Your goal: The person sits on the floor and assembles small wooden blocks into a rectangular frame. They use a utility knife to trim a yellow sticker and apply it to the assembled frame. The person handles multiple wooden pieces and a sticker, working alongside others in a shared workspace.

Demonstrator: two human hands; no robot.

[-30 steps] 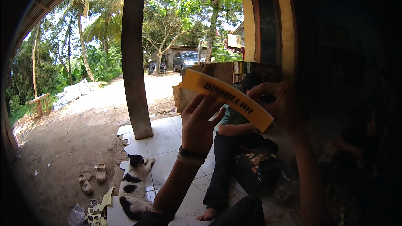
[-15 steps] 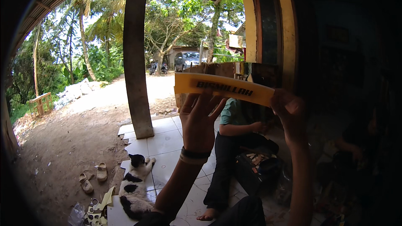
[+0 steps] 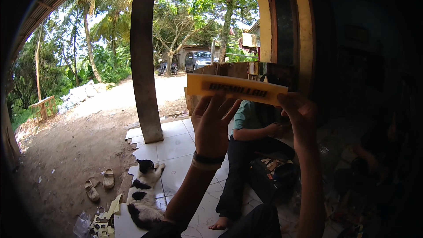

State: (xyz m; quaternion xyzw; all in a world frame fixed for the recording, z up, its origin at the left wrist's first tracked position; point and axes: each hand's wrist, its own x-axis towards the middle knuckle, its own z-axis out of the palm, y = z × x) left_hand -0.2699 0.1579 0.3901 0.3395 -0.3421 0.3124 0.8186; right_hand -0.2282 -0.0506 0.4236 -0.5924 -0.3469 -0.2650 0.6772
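Observation:
A long yellow strip (image 3: 194, 85) with dark lettering, slightly bowed and translucent, is raised in front of me against the light. My left hand (image 3: 211, 125) holds it along the lower edge, some fingers fanned out; the exact grip of the fingertips is partly hidden. At the strip's right end, my right hand (image 3: 301, 117) pinches the corner between thumb and fingers. A dark band circles my left wrist.
A person in a green shirt (image 3: 246, 121) sits beyond my hands, beside a dark box (image 3: 269, 176) of small pieces. A black-and-white cat (image 3: 143, 198) lies on the tiles. Yellow cut-out scraps (image 3: 103, 224) and sandals (image 3: 91, 191) are lower left. A pillar (image 3: 145, 61) stands ahead.
The strip's right end has risen slightly and shifted left with my right hand, leaving the strip a little more level. My left hand keeps its hold.

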